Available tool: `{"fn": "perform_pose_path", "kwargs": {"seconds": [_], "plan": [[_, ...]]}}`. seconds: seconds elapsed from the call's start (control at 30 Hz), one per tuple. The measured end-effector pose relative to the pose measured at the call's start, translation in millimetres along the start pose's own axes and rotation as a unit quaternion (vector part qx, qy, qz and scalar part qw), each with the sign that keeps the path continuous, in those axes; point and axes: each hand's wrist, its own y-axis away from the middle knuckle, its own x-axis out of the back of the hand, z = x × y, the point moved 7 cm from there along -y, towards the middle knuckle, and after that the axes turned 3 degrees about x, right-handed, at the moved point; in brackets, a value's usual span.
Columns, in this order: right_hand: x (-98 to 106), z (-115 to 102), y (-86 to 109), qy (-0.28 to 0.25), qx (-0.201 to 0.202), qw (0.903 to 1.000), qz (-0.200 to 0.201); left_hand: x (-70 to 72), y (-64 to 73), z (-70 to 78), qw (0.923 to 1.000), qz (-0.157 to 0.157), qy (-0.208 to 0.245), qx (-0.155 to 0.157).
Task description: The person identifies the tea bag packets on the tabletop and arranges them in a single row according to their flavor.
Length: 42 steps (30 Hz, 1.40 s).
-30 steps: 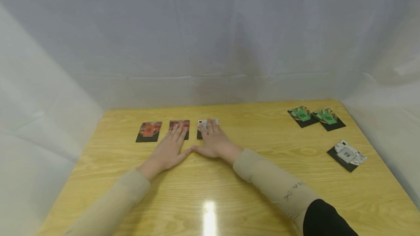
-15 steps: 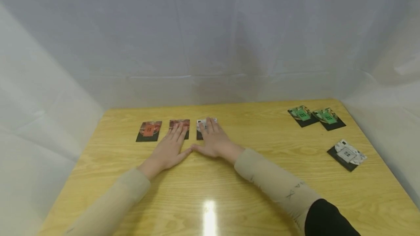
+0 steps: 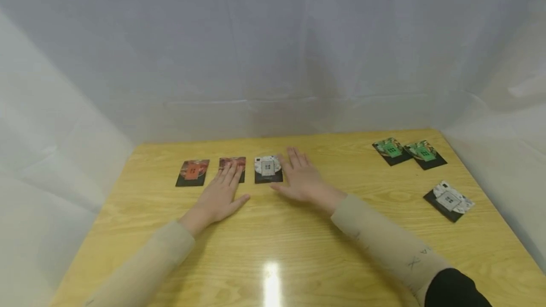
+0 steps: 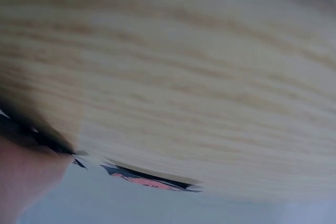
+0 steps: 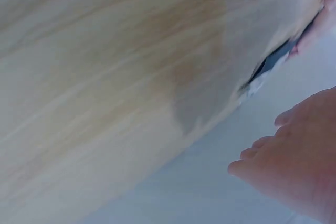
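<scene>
Row, left end: an orange-and-black flat rectangular packet lay untouched near the far edge of the yellow wood-grain worktop.
Row, middle: a dark-red-and-black flat packet lay partly hidden under the left hand.
Row, right end: a white-and-black flat packet, printed face up, lay just beside the right hand.
Far right: two green-and-black flat packets lay askew, corners meeting or overlapping; nearer the person, a second white-and-black packet lay at a slant.
Surround: pale hanging sheeting stood behind.
Reason for placing: the row's similar spacing and alignment suggested deliberate setting; the flat left hand probably kept the middle packet from shifting.
Left fingers: straight, slightly apart, resting across the middle packet, thumb spread wide; nothing grasped.
Right fingers: extended and slightly spread, thumb out toward the white-and-black packet's lower right corner; nothing grasped. Whether the index finger or thumb touched that packet's edge could not be told.
</scene>
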Motion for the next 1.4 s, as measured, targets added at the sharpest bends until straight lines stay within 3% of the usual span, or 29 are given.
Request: {"fn": "perform_pose_path", "kwargs": {"seconds": [0.4,0.83,1.13,1.4], "plan": [[28,50,43.6,0.006,-0.03,0.9989,0.034,-3.7,0.4,-0.4,0.9999,0.01,0.0,-0.006],[51,115,113.9,0.003,-0.091,0.9951,0.039,-7.5,-1.7,-2.8,0.9998,0.015,0.007,-0.011],[52,174,162.7,-0.005,-0.139,0.989,0.049,-10.1,-3.2,-4.5,0.9999,0.009,0.009,-0.009],[44,206,203.1,0.007,-0.164,0.9837,0.072,-7.2,-2.5,-3.2,0.9997,0.016,0.014,-0.01]]}}
